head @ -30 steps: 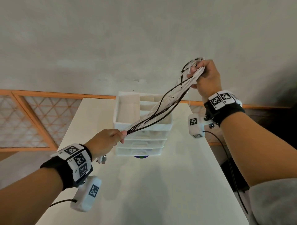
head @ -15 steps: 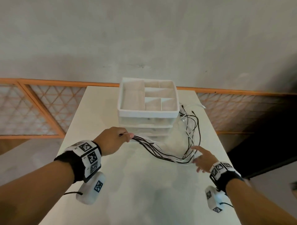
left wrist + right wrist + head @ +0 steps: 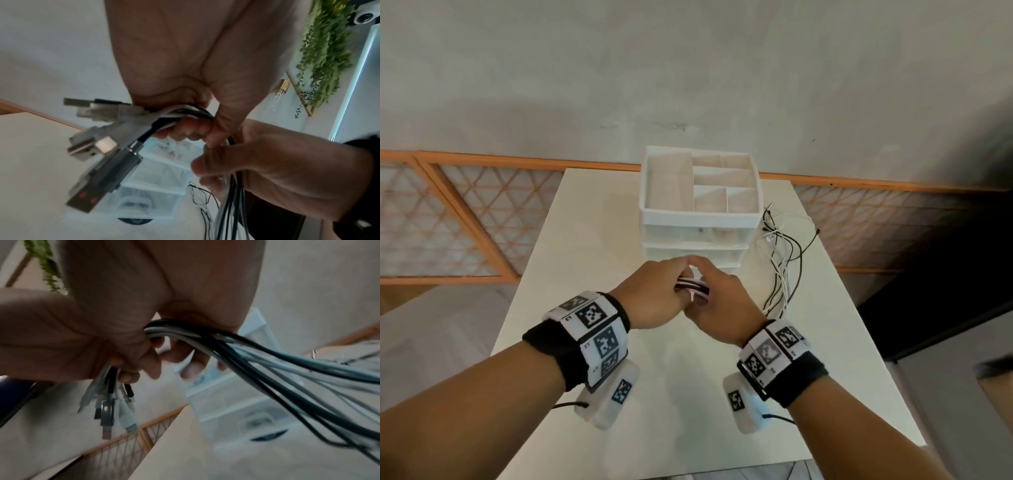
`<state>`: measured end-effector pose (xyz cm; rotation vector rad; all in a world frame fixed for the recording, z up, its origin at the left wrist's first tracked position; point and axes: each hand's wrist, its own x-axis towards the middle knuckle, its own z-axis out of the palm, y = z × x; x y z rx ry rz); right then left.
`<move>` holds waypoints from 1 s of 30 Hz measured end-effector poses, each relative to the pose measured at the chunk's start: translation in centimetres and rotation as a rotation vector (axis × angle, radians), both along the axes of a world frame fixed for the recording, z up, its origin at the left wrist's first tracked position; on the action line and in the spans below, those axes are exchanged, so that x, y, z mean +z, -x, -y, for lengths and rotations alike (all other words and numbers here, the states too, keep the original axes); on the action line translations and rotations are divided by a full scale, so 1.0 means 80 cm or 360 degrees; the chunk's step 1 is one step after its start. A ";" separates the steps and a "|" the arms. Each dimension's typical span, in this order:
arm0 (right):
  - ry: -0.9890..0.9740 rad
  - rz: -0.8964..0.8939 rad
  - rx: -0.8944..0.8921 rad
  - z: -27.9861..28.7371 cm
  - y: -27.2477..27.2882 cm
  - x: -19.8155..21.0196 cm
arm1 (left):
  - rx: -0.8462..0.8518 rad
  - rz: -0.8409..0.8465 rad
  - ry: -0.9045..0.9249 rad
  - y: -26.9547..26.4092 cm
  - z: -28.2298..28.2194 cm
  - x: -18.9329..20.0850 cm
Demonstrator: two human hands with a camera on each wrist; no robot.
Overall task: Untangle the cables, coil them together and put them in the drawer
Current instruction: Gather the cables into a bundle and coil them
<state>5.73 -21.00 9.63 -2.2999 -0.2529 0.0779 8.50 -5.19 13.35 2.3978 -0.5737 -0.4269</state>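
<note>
White worktop point(image 3: 585, 240) carries a drawer unit point(image 3: 698, 219), its drawers closed. Both hands, left hand point(image 3: 650, 294) and right hand point(image 3: 722, 308), grip the cables point(image 3: 692, 286) near their plugs point(image 3: 98, 146), loose ends trailing beside the unit. Untangling looks done; coiling and stowing remain.

No words, brands or numbers can be read. The only markings are black-and-white square code tags — on the left wrist band point(image 3: 592, 337) at about 8 o'clock of the head view, and on the right wrist band point(image 3: 774, 353) at 4 o'clock — plus tiny characters too small to read.
</note>
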 end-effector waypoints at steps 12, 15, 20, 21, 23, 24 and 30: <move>-0.0048 -0.0045 0.0202 -0.029 0.035 0.000 | -0.0240 -0.0037 -0.0187 0.037 -0.060 -0.036; -0.0220 0.0009 0.0109 -0.029 0.038 0.011 | -0.0042 -0.0077 0.0112 0.033 -0.073 -0.026; -0.0436 -0.0061 0.0079 -0.019 0.052 0.014 | 0.0431 -0.0965 0.0993 0.036 -0.091 -0.021; -0.0464 -0.0079 0.0073 -0.019 0.054 0.015 | 0.0495 -0.1094 0.1106 0.036 -0.088 -0.022; -0.0518 -0.0109 0.0096 -0.020 0.056 0.019 | 0.0648 -0.1169 0.1213 0.034 -0.081 -0.022; -0.0540 -0.0107 0.0115 -0.020 0.057 0.021 | 0.0727 -0.1189 0.1249 0.032 -0.078 -0.024; -0.0310 -0.0039 0.0192 -0.020 0.057 0.020 | 0.0748 -0.1112 0.1181 0.033 -0.064 -0.011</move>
